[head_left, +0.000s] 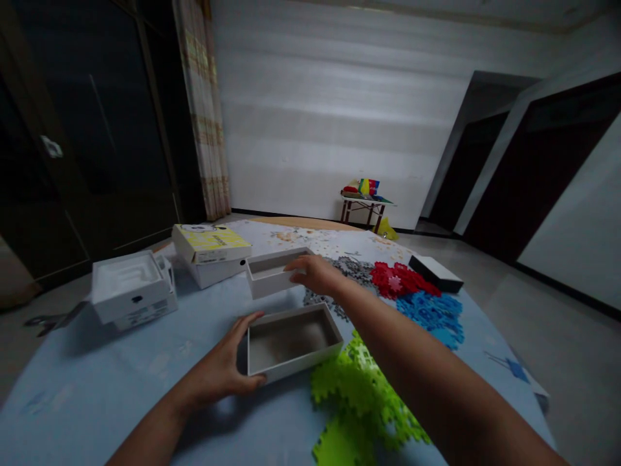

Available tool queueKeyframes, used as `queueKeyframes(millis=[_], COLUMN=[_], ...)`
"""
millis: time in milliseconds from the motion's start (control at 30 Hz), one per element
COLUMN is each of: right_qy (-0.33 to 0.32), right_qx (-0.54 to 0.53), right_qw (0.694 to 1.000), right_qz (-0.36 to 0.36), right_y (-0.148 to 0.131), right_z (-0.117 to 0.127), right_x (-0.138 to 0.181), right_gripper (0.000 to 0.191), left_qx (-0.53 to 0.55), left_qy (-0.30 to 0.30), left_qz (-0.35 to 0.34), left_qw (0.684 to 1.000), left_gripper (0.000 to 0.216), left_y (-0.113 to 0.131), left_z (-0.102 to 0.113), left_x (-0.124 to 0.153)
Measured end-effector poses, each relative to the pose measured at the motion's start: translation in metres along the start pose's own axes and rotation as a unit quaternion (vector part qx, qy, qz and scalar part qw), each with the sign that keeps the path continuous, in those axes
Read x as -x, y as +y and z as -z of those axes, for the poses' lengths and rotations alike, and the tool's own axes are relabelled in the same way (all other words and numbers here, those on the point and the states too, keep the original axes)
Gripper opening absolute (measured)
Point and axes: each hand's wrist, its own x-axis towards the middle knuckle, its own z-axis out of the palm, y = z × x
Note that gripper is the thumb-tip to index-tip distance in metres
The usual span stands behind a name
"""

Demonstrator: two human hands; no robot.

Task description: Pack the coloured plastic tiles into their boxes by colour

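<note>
My left hand (226, 366) grips the left end of an open white box (303, 366), fingers along its far side and thumb at the near corner. The box is tilted toward me, and its greyish inside shows no contents. Just beyond it, my right hand (315, 274) holds a second open white box (272, 283) by its right end, fingers over the rim. Part of that box is hidden behind the hand. Bright green toothed plastic pieces (354, 382) lie beneath my right forearm.
Grey pieces (352, 270), red pieces (395, 279) and blue pieces (431, 316) lie in heaps on the blue tablecloth (121, 388). White boxes (130, 285) and a yellow-and-white box (211, 244) stand left. A black-and-white box (435, 273) lies right.
</note>
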Motion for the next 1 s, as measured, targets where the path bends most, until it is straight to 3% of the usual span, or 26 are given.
queueKeyframes(millis=[167,367,733,1000], right_qy=[-0.058,-0.134,-0.053,-0.041], right_qx=[0.069,0.070,0.021,-0.017], right_qw=[0.996,0.988,0.996,0.998], right_qz=[0.028,-0.030,-0.063,-0.053], right_y=[-0.015,-0.010,0.016,0.022], right_z=[-0.041,-0.071,-0.029,-0.022], right_x=[-0.022,-0.023,0.027,0.076], right_gripper=[0.026,0.031,0.027,0.025], left_qx=[0.034,0.064,0.052,0.004], left_qy=[-0.016,-0.016,-0.050,0.016], left_qz=[0.023,0.063,0.089,0.059], left_qw=[0.999,0.996,0.993,0.998], left_gripper=[0.086,0.088,0.085,0.086], left_y=[-0.003,-0.004,-0.004,-0.008], left_z=[0.003,0.006,0.011,0.010], left_x=[0.001,0.002,0.002,0.002])
